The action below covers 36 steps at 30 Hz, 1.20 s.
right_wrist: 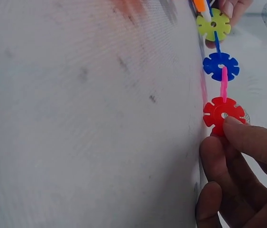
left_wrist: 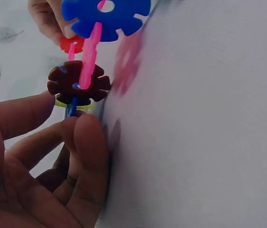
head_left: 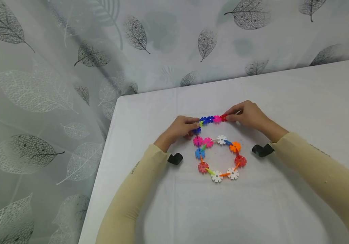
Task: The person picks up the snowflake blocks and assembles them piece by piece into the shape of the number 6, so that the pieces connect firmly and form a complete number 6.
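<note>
A chain of notched plastic snowflake discs lies on the white table, with a ring of them at the near end, including an orange disc (head_left: 235, 146) and a white disc (head_left: 217, 176). From the ring's left side the chain runs away, then turns right along a short row. At that turn my left hand (head_left: 181, 128) pinches the chain between thumb and fingers, by a dark red disc (left_wrist: 59, 89) and a yellow disc (right_wrist: 208, 28). My right hand (head_left: 249, 115) pinches the red disc (right_wrist: 214, 110) at the row's right end. Beside it sits a pink-edged joint with a blue disc (right_wrist: 213, 61).
The white table (head_left: 253, 210) stretches around the chain, its left edge beyond my left arm. Leaf-printed curtain (head_left: 174, 44) hangs behind the table and on the left. A black wrist piece (head_left: 175, 158) sits under my left sleeve, another black piece (head_left: 262, 150) under my right.
</note>
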{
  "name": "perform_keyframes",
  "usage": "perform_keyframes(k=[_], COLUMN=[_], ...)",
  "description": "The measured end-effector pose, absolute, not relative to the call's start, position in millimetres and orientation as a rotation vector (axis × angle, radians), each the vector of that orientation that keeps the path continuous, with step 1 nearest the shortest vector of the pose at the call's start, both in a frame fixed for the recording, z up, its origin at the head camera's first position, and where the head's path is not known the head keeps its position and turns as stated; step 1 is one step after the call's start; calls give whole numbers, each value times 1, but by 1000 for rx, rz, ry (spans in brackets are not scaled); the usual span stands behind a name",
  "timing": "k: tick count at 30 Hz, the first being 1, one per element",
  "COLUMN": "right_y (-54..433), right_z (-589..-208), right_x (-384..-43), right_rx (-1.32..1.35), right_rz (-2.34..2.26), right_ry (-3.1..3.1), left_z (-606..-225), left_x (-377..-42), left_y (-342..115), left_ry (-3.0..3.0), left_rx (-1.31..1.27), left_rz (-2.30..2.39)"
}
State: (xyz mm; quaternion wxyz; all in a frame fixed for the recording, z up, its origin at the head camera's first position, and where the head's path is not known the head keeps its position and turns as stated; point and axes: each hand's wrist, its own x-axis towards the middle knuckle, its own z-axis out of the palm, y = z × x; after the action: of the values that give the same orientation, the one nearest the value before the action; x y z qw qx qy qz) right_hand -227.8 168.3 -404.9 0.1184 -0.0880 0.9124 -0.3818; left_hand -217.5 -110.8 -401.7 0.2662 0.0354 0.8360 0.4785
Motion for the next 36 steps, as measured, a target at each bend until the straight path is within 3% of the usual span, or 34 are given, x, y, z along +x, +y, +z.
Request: perform_keyframes(k=[36], right_y=[167], right_z=[-413], right_x=[-227], right_rx=[-357], right_rz=[-1229], right_ry=[2738], left_z=[-408], left_x=[-213], left_y=[-110], left_ry=[2152], left_rx=[120], left_rz=[1424])
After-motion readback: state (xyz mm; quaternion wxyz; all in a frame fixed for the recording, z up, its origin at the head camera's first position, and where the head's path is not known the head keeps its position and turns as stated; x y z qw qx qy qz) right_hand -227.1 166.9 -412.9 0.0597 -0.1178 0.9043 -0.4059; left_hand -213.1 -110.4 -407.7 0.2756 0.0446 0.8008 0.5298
